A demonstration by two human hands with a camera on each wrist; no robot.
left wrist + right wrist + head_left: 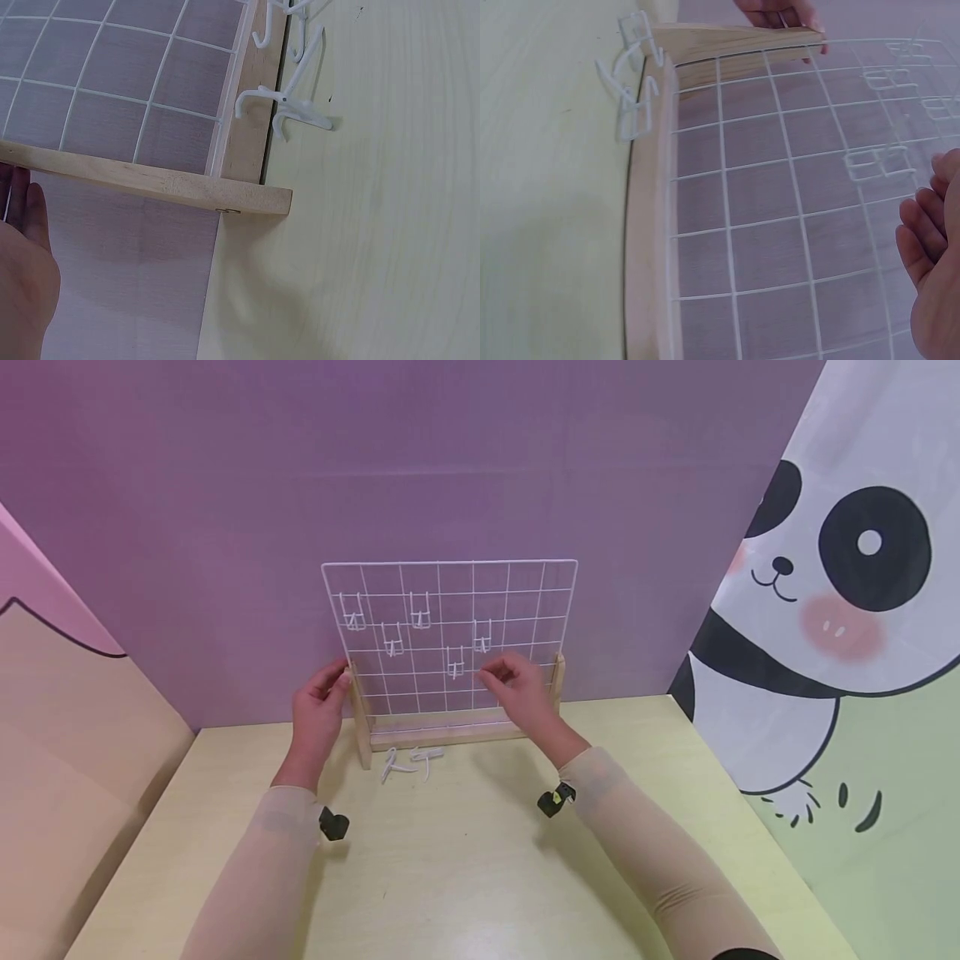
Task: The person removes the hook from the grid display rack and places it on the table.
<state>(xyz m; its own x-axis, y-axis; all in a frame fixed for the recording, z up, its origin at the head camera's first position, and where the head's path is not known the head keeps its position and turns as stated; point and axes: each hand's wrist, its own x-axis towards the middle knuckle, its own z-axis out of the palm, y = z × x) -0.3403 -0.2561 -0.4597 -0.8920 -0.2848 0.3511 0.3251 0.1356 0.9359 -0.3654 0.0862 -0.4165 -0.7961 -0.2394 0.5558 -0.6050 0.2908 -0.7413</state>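
Observation:
A white wire grid panel (450, 562) stands upright in a wooden stand (450, 735). My left hand (318, 706) grips the top of the left wooden post (361, 727), with the thumb in front and fingers behind. Several white wire hooks hang on the grid, among them a low middle hook (455, 670) and a hook (482, 644) higher to its right. Beside these two, my right hand (525, 693) hovers before the grid with bent fingers, thumb near the index finger. Nothing shows between them in the right wrist view.
Two loose white hooks, one (392, 762) on the left and another (427, 754) beside it, lie on the pale wooden table (465, 860) before the stand's base. A purple wall (450, 460) rises close behind the grid. A panda picture (810, 652) covers the right wall.

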